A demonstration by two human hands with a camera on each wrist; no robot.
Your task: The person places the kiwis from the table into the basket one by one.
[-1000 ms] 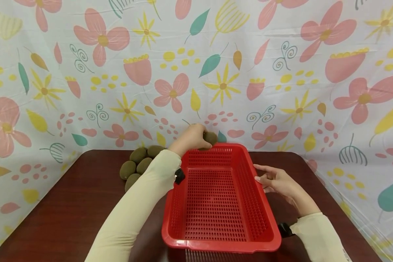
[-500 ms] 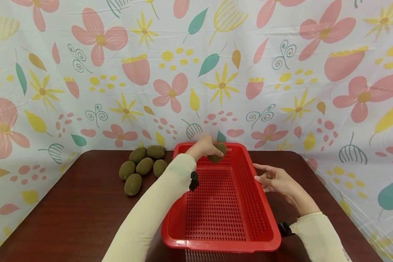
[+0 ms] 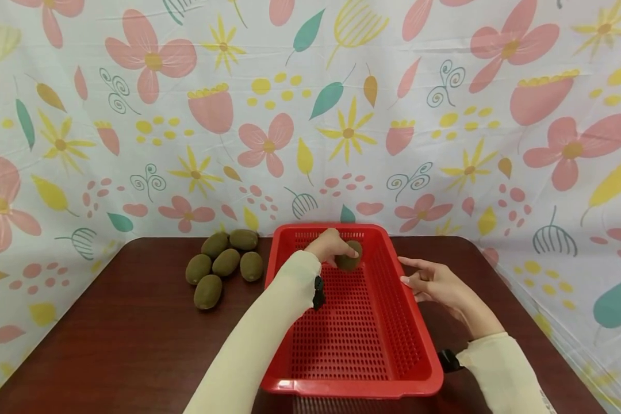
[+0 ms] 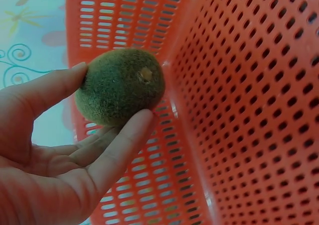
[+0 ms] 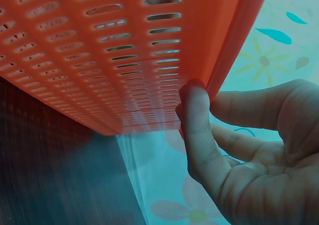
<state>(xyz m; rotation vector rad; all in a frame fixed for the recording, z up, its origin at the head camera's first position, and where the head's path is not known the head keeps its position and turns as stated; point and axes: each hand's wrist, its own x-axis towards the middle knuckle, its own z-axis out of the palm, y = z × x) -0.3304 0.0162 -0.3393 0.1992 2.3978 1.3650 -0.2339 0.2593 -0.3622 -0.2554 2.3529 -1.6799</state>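
A brown, fuzzy kiwi (image 4: 122,88) is pinched between the thumb and fingers of my left hand (image 3: 331,246). That hand is inside the far end of a red perforated plastic basket (image 3: 352,388), and the kiwi is held close to the far wall. In the left wrist view the kiwi's stem end faces the camera. My right hand (image 3: 437,287) grips the basket's right rim from outside; in the right wrist view its fingertips (image 5: 195,98) are at the rim and the wall just under it. Several more kiwis (image 3: 226,263) lie grouped on the table left of the basket.
A dark reddish-brown wooden table (image 3: 114,345) carries everything. Behind it and along the sides hangs a white cloth (image 3: 372,69) printed with flowers and leaves. The basket's raised walls surround the left hand.
My left hand has carried its kiwi over the basket's far-left rim and down inside, moving right and nearer. The right hand has stayed at the rim.
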